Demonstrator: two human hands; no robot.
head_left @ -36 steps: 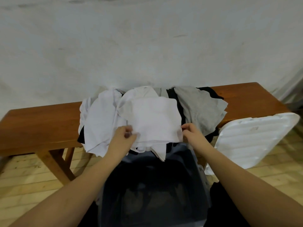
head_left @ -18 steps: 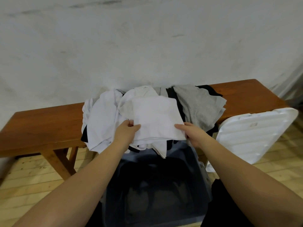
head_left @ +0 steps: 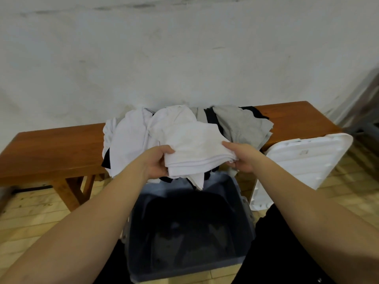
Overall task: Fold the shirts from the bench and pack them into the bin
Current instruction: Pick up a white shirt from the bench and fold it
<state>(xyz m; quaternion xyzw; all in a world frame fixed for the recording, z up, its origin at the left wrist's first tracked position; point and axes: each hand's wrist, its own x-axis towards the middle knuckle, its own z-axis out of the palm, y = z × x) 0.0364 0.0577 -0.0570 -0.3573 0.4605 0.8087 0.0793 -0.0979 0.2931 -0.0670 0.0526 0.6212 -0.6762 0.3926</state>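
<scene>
A folded white cotton shirt (head_left: 196, 152), pinched at its left edge by the left hand (head_left: 155, 160) and at its right edge by the right hand (head_left: 242, 158), now hangs clear of the tabletop's (head_left: 51, 148) front edge, where a second ago it still lay flat on the heap of loose white, grey and black shirts (head_left: 242, 124). The lift suggests folding is done and packing begins: the dark grey plastic bin (head_left: 244, 201) waits open directly below, its white ribbed lid (head_left: 303, 165) propped beside it on the wooden floor (head_left: 30, 212).
</scene>
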